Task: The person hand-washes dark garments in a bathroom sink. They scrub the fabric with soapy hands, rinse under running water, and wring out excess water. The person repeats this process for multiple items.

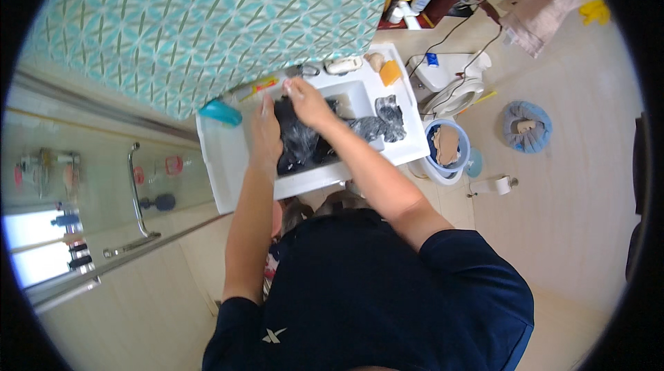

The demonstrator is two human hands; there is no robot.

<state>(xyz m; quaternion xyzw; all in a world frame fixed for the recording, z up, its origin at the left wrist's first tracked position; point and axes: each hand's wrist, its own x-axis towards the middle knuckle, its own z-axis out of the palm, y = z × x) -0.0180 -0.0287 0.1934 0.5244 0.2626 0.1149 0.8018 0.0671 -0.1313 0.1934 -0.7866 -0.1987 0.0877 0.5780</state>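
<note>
Sink (228,156) first: you stand over a white basin, its bowl holding a dark wet garment (297,139) that lies lengthwise from the near rim up toward the taps. Both your hands meet it at that far end. Your left hand (265,129) presses flat on its left edge, fingers closed onto the cloth; your right hand (304,100) pinches its top, nearer the taps. A second wrung grey cloth (384,118) rests on the right ledge, just beside your right forearm. An orange sponge (389,72) sits beyond.
</note>
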